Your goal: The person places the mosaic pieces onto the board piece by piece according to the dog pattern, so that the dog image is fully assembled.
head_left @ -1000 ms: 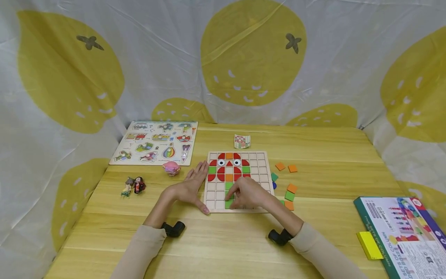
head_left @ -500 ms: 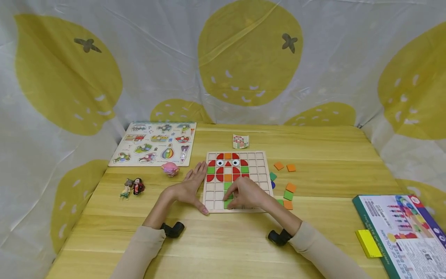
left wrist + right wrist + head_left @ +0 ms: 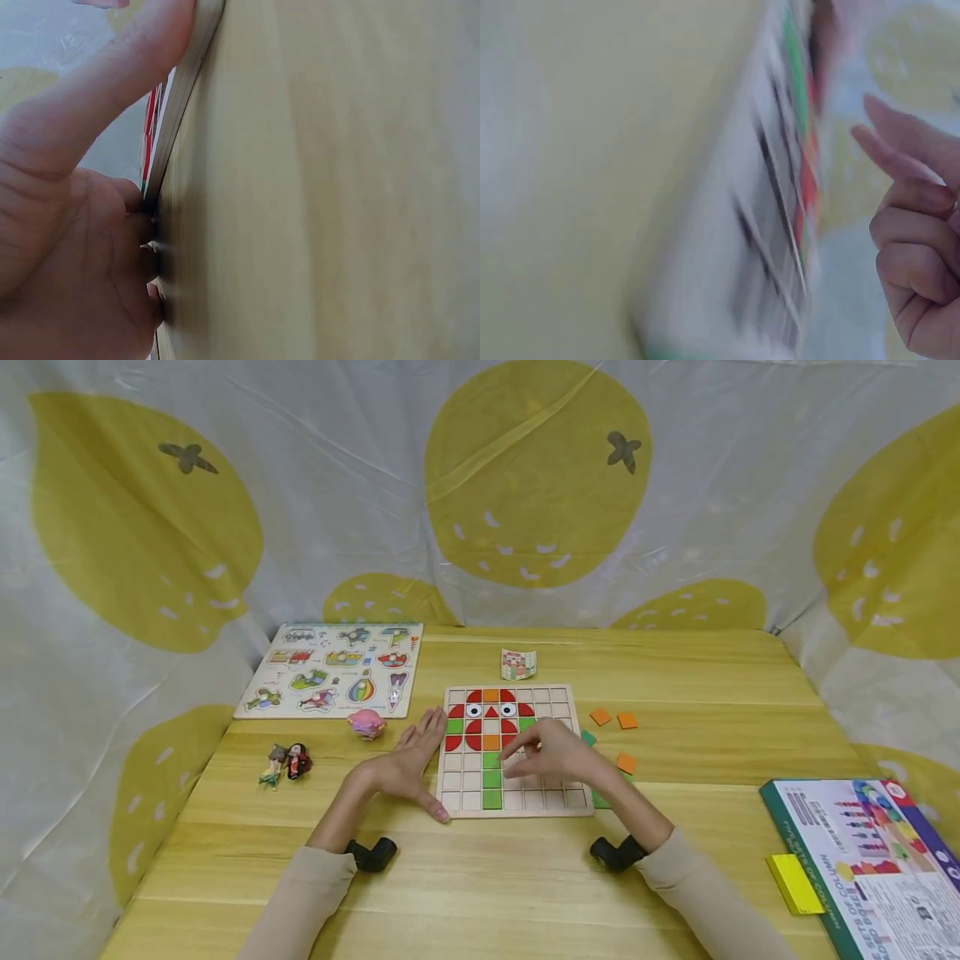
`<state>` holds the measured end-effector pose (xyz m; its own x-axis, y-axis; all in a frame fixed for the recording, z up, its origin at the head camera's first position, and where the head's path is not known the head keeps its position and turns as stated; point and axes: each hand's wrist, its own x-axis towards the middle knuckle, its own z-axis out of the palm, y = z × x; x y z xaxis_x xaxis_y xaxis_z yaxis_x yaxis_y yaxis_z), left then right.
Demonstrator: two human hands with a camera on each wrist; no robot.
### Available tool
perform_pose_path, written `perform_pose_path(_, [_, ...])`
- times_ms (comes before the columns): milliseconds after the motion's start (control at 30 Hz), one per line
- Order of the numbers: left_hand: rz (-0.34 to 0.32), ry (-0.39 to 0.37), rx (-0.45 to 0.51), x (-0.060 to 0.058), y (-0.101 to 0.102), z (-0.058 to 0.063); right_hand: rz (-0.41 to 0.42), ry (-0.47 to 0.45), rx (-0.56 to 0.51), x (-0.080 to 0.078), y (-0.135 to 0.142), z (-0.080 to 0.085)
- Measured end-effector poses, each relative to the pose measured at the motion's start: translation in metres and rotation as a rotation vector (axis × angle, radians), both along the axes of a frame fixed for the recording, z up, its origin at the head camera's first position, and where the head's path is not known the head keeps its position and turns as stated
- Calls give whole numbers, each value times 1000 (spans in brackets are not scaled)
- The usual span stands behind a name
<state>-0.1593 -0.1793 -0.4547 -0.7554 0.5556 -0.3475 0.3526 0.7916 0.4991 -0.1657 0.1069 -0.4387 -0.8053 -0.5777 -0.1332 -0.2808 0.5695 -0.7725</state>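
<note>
A wooden grid board [image 3: 452, 781] lies flat on the table. Its upper left part holds red curved tiles [image 3: 453, 743], two eye tiles, orange squares and green squares. Below them a column of green squares [image 3: 491, 799] runs down to the bottom row. My left hand [image 3: 405, 770] rests along the board's left side, fingers straight, thumb at the near left corner; in the left wrist view that thumb [image 3: 112, 82] touches the board's edge. Above the board hovers my right hand [image 3: 558, 750], thumb and index finger apart with nothing between them, the other fingers curled in the right wrist view.
Loose orange tiles [image 3: 627, 721] and green tiles [image 3: 588, 738] lie right of the board. Behind it is a small pattern card [image 3: 518, 665]. A picture puzzle [image 3: 341, 681], a pink toy [image 3: 367, 723] and small figurines [image 3: 298, 761] are left; a box [image 3: 862, 852] and yellow block [image 3: 794, 883] right.
My right hand has lifted off the green column and moved up and right, uncovering the green squares. The left hand has stayed at the board's edge.
</note>
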Motion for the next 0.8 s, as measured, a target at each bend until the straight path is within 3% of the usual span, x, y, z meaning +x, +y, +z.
perform_pose_path(167, [-5, -2, 8, 0, 1, 1, -254, 35, -4, -26, 66, 7])
perform_pose_path(300, [-6, -1, 12, 1, 1, 1, -394, -35, -17, -44, 109, -2])
perform_pose_path(500, [-6, -5, 23, 2, 0, 2, -393, -167, -19, -57, 129, -14])
perform_pose_path(800, [-3, -3, 23, 2, 1, 2, -416, -94, 41, -52, 127, -11])
